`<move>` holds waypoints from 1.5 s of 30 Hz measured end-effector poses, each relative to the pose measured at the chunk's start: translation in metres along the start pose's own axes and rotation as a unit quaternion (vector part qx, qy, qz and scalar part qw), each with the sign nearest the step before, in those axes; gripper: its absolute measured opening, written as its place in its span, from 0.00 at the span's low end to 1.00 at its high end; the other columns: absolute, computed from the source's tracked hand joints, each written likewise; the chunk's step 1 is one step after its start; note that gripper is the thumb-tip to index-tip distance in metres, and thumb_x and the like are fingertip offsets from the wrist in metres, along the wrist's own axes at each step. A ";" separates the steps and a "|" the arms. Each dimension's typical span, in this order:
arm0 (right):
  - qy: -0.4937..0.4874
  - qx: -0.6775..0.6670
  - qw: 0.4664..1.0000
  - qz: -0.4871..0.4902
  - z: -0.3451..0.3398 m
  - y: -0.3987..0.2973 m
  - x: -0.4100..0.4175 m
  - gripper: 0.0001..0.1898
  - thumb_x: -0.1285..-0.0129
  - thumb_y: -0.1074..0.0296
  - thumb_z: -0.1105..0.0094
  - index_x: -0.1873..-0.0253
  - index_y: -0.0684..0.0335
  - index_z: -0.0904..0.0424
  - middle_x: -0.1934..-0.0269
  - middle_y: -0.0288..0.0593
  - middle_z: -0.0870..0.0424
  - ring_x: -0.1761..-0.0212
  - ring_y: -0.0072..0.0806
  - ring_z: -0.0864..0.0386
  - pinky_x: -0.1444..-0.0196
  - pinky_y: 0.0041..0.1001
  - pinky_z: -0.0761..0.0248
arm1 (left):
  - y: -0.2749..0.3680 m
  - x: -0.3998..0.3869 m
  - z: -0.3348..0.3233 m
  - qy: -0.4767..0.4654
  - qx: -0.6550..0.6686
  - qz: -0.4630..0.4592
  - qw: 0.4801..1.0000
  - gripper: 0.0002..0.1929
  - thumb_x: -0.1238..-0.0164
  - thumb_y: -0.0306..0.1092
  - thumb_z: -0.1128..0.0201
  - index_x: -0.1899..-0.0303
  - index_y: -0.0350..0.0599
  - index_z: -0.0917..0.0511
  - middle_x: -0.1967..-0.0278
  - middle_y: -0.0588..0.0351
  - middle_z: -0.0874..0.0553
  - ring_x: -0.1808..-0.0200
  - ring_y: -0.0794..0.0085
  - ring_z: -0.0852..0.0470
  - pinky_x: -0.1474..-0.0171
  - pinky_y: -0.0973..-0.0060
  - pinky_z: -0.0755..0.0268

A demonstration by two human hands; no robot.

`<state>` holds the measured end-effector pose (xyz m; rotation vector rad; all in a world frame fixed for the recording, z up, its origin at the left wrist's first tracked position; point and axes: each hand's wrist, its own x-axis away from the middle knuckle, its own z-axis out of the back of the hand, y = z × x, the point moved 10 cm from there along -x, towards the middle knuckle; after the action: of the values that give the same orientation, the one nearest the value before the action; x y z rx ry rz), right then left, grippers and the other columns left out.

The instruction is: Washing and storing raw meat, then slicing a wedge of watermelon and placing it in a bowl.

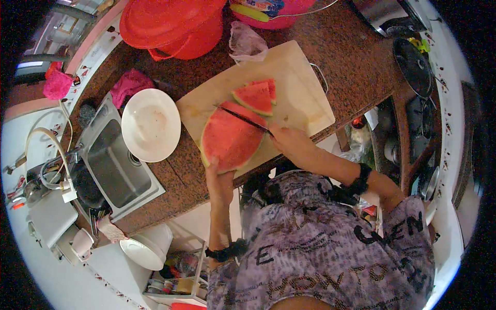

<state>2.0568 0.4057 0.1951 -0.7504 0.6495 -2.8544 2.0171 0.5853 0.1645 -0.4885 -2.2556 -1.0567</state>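
A large cut piece of watermelon (pixel 232 137) lies on the pale cutting board (pixel 306 102), its red flesh facing up. My left hand (pixel 220 170) grips its near end, thumb on the flesh and the other fingers hidden beneath. In my right hand (pixel 288 140) is a knife (pixel 244 117), its dark blade lying across the far part of the flesh. How deep the edge sits cannot be told. Just beyond the blade rest small triangular watermelon slices (pixel 255 97), partly overlapping. Left of the board stands a white bowl (pixel 151 124) with faint reddish stains inside.
A steel sink (pixel 120 159) is set into the speckled brown countertop (pixel 178 182) at left. Behind the board are a red lidded bucket (pixel 174 27) and a crumpled plastic bag (pixel 248 42). A pink cloth (pixel 131 85) lies behind the bowl. A black pan (pixel 414 68) hangs or leans at right.
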 end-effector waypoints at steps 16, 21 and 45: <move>0.138 -0.117 0.981 0.062 0.009 0.004 -0.001 0.11 0.38 0.64 0.52 0.56 0.62 0.38 0.72 0.57 0.24 0.68 0.54 0.25 0.69 0.45 0.33 | -0.003 -0.004 0.015 -0.040 0.056 -0.033 0.997 0.32 0.42 0.52 0.47 0.40 0.44 0.40 0.41 0.52 0.33 0.40 0.62 0.34 0.42 0.63 0.41; 0.107 -0.081 0.991 0.009 0.025 0.006 0.015 0.10 0.37 0.64 0.52 0.57 0.62 0.37 0.73 0.58 0.25 0.69 0.54 0.25 0.71 0.46 0.35 | -0.001 -0.006 0.014 -0.055 0.033 -0.037 0.997 0.33 0.41 0.53 0.47 0.39 0.43 0.41 0.40 0.52 0.34 0.39 0.61 0.35 0.41 0.62 0.41; 0.105 0.036 0.991 0.068 0.043 -0.042 0.081 0.09 0.37 0.62 0.54 0.59 0.60 0.38 0.71 0.50 0.23 0.73 0.49 0.23 0.75 0.43 0.30 | 0.004 -0.006 0.006 -0.080 0.014 -0.058 0.995 0.36 0.39 0.59 0.51 0.36 0.45 0.46 0.38 0.46 0.38 0.37 0.54 0.38 0.38 0.55 0.42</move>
<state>2.0071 0.4100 0.2827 -0.3806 0.5930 -2.8345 2.0215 0.5919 0.1600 -0.4491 -2.4621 -1.0760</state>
